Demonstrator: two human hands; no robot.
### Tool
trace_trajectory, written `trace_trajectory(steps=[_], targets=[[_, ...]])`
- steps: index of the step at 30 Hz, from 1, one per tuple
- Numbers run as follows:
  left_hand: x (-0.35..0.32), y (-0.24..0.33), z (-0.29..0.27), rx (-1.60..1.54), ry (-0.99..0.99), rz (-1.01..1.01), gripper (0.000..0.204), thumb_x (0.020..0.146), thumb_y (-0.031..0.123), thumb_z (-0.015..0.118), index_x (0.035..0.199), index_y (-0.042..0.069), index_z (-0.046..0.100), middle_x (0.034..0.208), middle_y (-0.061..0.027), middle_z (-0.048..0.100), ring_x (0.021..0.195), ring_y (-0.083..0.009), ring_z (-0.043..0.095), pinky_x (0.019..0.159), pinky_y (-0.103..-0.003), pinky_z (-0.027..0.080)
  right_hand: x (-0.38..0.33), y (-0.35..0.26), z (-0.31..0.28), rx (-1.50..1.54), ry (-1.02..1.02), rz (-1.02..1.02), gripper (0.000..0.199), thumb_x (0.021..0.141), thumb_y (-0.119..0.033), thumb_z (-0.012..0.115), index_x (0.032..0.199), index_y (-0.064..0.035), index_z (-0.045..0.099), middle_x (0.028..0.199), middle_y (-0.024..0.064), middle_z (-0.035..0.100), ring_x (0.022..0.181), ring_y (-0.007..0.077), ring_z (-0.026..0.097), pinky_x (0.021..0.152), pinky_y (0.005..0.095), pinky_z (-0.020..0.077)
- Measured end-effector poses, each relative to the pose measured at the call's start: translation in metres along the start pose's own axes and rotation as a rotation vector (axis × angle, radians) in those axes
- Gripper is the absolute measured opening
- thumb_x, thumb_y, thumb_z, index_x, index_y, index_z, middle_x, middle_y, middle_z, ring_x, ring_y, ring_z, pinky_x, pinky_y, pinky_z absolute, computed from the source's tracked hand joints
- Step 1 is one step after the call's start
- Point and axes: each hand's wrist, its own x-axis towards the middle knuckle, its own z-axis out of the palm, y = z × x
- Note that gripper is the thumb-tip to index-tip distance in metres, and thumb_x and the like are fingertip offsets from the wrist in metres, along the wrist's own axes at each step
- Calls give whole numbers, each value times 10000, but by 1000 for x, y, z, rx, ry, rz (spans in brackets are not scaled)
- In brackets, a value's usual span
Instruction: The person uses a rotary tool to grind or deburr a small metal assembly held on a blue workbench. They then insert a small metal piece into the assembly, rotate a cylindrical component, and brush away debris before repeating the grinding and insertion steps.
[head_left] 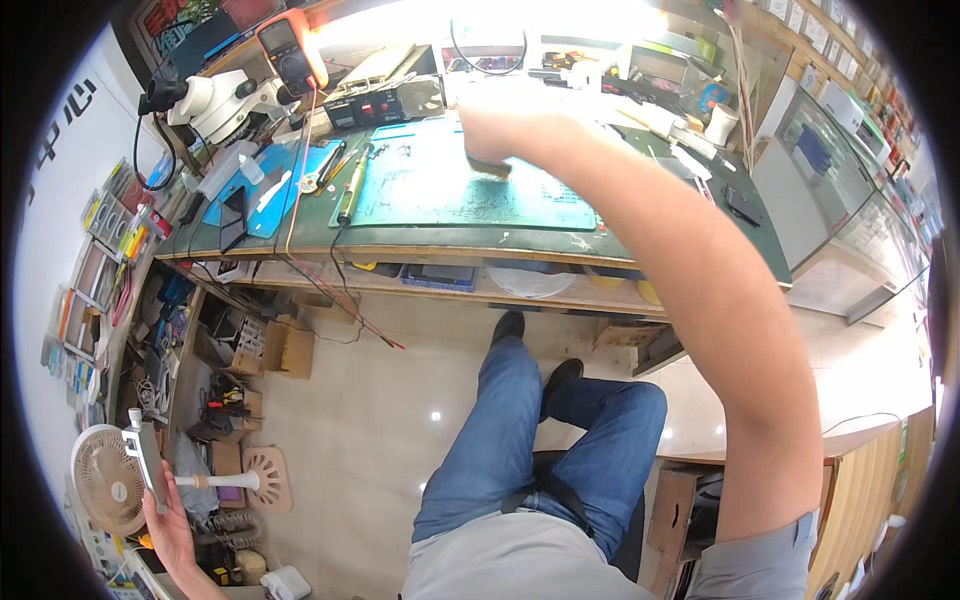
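Observation:
My right hand (500, 127) is over the blue-green work mat (390, 205), washed out by glare, its fingers closed. Below the fist juts a small brown brush-like thing (490, 171), its end low over the mat or touching it. Far to the lower left, my left hand (170, 532) is wrapped round a grey metal clamp holder (152, 462) with a pale knob on top. It is raised in front of the round beige fan (107, 480). Left of the right hand, a green-handled tool (352, 188) with a cable lies on the mat's edge.
A microscope (225, 100) and orange multimeter (291, 55) stand at the back left. On a blue mat nearby lie a phone (233, 218) and tweezers (335, 168). Red leads hang over the bench's front edge (450, 255). Another dark phone (742, 205) lies at the right.

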Motion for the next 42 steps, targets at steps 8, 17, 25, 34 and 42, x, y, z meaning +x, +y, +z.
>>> trace_trajectory(steps=[8, 17, 25, 34, 42], targets=[[-1, 1, 6, 22, 25, -14, 664, 1110, 116, 626, 1648, -84, 293, 1618, -312, 455, 1421, -337, 583, 1221, -383, 543, -4, 4, -33, 168, -19, -205, 383, 1073, -300, 617, 1238, 9, 772, 989, 152, 792, 888, 296, 764, 837, 426, 611], [0, -4, 4, 43, 51, -37, 656, 1115, 116, 613, 1644, -98, 289, 1616, -309, 459, 1407, -331, 596, 1208, -377, 554, -62, 16, -56, 382, -423, -131, 356, 1011, -309, 651, 1094, 18, 767, 972, 193, 783, 922, 290, 761, 846, 435, 592], [13, -11, 17, 47, -47, -41, 650, 1121, 129, 605, 1643, -95, 290, 1618, -307, 459, 1396, -324, 606, 1199, -366, 562, -67, -4, -29, -53, -203, -163, 332, 958, -233, 632, 1076, 32, 792, 991, 191, 801, 940, 306, 781, 854, 485, 610], [2, -3, -4, 18, -33, -46, 659, 1120, 129, 608, 1655, -79, 284, 1630, -302, 447, 1414, -324, 592, 1211, -373, 551, -62, -34, -14, -13, -80, -146, 223, 854, -116, 654, 877, 48, 803, 814, 240, 757, 737, 340, 746, 695, 486, 593], [20, -15, 18, -118, -67, -56, 659, 1117, 85, 596, 1654, -94, 259, 1647, -319, 409, 1427, -374, 570, 1227, -424, 538, -34, -48, -12, -16, -164, -300, 203, 854, -82, 655, 918, 52, 794, 884, 261, 764, 848, 361, 777, 735, 488, 610]])
